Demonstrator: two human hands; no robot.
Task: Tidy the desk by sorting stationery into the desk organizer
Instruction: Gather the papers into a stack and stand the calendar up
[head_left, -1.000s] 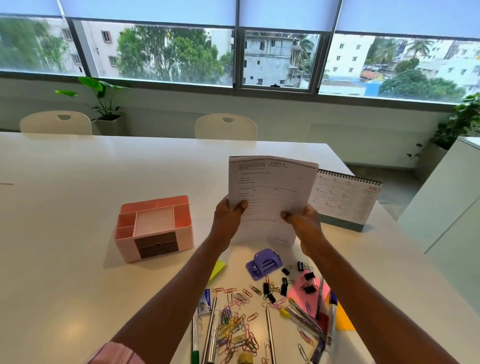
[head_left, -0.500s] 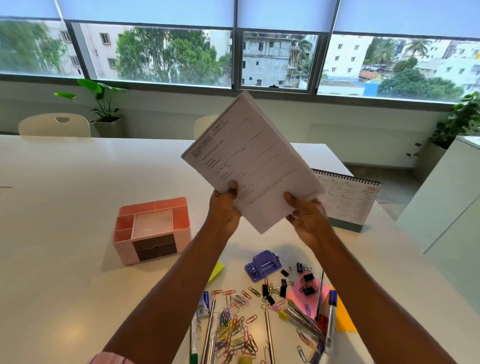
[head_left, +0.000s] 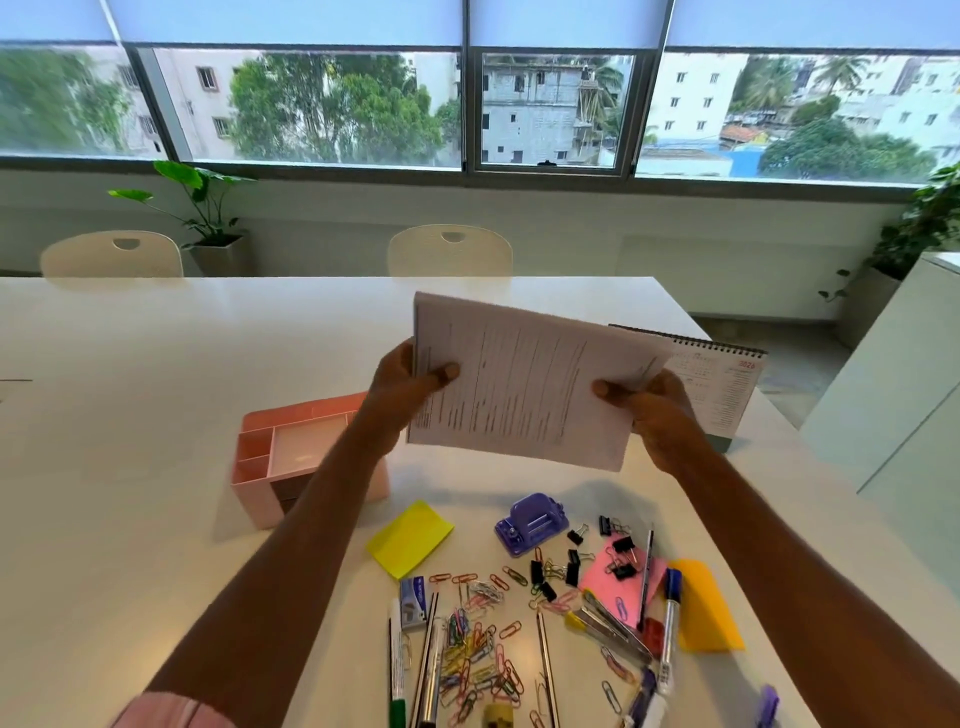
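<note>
White desk (head_left: 130, 415) carries clips (head_left: 478, 660) at six o'clock, organizer (head_left: 252, 493) at nine. Left hand (head_left: 410, 382) and right hand (head_left: 654, 410) pinch papers (head_left: 524, 384) by opposite edges, thumbs on top, probably to square the stack.

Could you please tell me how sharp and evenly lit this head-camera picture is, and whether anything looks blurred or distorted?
Head view: soft daylight from the windows; print on the papers smeared by motion blur; faint shadow beneath them near the hole punch; pale glare on the table; wide-angle bending at the edges.
</note>
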